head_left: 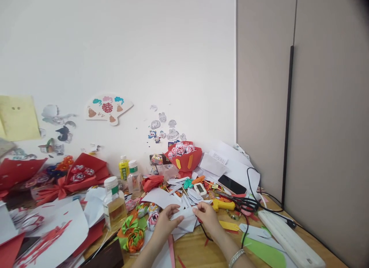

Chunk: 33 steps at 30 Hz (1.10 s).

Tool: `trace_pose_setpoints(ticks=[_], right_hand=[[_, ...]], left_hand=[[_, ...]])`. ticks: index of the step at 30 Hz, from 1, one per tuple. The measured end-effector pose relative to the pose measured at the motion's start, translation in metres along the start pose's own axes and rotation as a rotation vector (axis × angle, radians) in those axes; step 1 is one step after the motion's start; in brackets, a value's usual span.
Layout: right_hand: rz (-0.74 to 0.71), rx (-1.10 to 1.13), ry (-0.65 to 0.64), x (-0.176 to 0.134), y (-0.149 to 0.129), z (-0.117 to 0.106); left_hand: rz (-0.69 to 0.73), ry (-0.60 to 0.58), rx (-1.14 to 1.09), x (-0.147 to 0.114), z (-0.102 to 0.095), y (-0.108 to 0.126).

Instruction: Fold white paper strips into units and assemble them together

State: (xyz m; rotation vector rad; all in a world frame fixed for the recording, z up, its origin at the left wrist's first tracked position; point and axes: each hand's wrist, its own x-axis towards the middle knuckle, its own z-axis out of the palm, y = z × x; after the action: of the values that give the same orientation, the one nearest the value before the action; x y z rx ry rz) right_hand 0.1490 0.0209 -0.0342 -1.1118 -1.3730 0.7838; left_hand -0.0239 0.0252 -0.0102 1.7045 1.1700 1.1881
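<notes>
- A piece of white paper (pixel 186 214) is up above the front of the desk (pixel 198 254), between the two hands.
- The right hand (pixel 208 218) pinches the paper's right end with its fingers.
- The left hand (pixel 165 222) is at the paper's left end. Its thumb and fingers are bent and a bit apart, and I cannot tell if they grip it.
- A shiny bracelet (pixel 236 257) is on the right wrist.
- Just left of the left hand are green and orange paper flowers (pixel 135 239).
- Near the right hand is a yellow tool (pixel 223 205).
- Behind the hands are lots of white paper strips, a small white clock (pixel 200 189) and a black phone (pixel 232 184).
- Farther back stands a red paper bunch of flowers (pixel 186 160).
- A big bottle (pixel 114 208) with yellow liquid stands to the left.
- On the right lies a long white power strip (pixel 290 237).
</notes>
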Motion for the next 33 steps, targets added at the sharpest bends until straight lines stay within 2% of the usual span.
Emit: trace_pose_setpoints(ticks=[3, 6, 8, 12, 15, 18, 21, 24, 30, 33], right_hand=[[0.013, -0.006, -0.085, -0.006, -0.008, 0.000], [0.020, 0.004, -0.211, -0.014, -0.016, 0.002], [0.008, 0.007, -0.251, -0.017, -0.019, 0.004], [-0.017, -0.025, -0.225, -0.019, -0.020, 0.009], [-0.018, -0.031, -0.240, -0.021, -0.020, 0.011], [-0.018, -0.016, -0.334, -0.024, -0.020, 0.013], [-0.008, 0.022, -0.402, -0.027, -0.020, 0.017], [0.012, 0.035, -0.362, -0.026, -0.017, 0.022], [0.004, 0.046, -0.304, -0.022, -0.010, 0.024], [-0.006, 0.057, -0.326, -0.023, -0.011, 0.024]], left_hand=[[0.060, 0.101, -0.086, 0.002, -0.004, 0.004], [0.077, 0.116, -0.203, 0.002, -0.005, 0.007], [0.038, 0.108, -0.328, 0.000, -0.004, 0.008], [-0.126, 0.101, -0.639, -0.005, 0.001, 0.008], [-0.185, 0.040, -0.757, -0.008, 0.001, 0.013], [-0.197, -0.005, -0.708, -0.010, 0.001, 0.020], [-0.179, 0.048, -0.606, -0.011, 0.002, 0.026], [-0.194, 0.066, -0.570, -0.011, 0.004, 0.028], [-0.243, -0.097, -0.658, -0.013, 0.006, 0.022], [-0.228, -0.030, -0.556, -0.011, 0.006, 0.019]])
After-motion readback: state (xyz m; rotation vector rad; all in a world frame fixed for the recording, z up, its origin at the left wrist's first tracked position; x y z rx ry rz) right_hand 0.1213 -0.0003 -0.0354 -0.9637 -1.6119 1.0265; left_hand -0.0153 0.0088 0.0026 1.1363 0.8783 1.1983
